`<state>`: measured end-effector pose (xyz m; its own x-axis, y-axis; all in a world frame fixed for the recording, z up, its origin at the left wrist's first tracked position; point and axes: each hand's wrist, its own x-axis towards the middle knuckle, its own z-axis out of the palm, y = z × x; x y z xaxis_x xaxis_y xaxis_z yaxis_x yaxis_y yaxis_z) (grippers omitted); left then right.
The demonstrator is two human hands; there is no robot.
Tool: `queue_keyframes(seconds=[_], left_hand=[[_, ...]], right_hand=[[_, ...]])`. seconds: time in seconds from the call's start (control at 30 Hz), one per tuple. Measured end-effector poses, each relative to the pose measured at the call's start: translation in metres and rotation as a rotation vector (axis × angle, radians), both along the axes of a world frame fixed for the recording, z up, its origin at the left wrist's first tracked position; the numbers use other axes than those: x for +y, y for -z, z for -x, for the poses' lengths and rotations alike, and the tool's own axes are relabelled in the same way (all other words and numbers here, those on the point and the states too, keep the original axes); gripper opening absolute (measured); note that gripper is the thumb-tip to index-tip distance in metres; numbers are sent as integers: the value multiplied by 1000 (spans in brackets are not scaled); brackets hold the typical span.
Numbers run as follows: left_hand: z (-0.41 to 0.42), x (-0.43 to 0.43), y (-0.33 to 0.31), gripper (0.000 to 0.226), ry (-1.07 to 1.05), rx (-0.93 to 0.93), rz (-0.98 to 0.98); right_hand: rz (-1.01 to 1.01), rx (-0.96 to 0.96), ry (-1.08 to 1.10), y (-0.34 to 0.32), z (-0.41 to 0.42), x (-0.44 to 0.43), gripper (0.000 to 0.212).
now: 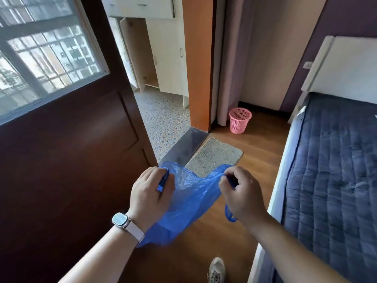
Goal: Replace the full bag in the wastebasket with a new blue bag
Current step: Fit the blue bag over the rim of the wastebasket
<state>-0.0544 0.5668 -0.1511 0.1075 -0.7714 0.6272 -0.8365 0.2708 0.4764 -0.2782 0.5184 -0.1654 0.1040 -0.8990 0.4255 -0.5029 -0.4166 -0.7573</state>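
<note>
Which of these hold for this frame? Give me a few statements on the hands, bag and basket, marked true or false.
1. The left hand and the right hand both grip the bag. True.
2. The bag lies in the basket. False: the hands hold it, and the basket stands apart, by the curtain.
3. A watch sits on the left wrist. True.
4. The door is shut. False: it stands open.
</note>
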Motion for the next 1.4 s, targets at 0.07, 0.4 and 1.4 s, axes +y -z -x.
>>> queue_keyframes(seconds=[0.07, 0.4, 1.4], left_hand=[[13, -42, -5, 30, 20, -11, -20], [91, -206, -23, 23, 230, -16, 5], [210, -685, -10, 22, 691, 124, -13]], right_hand=[[-14, -17, 13, -3, 13, -39, 12], [57, -19, 134, -21, 84, -170, 12], [131, 74, 544, -28, 177, -557, 15]])
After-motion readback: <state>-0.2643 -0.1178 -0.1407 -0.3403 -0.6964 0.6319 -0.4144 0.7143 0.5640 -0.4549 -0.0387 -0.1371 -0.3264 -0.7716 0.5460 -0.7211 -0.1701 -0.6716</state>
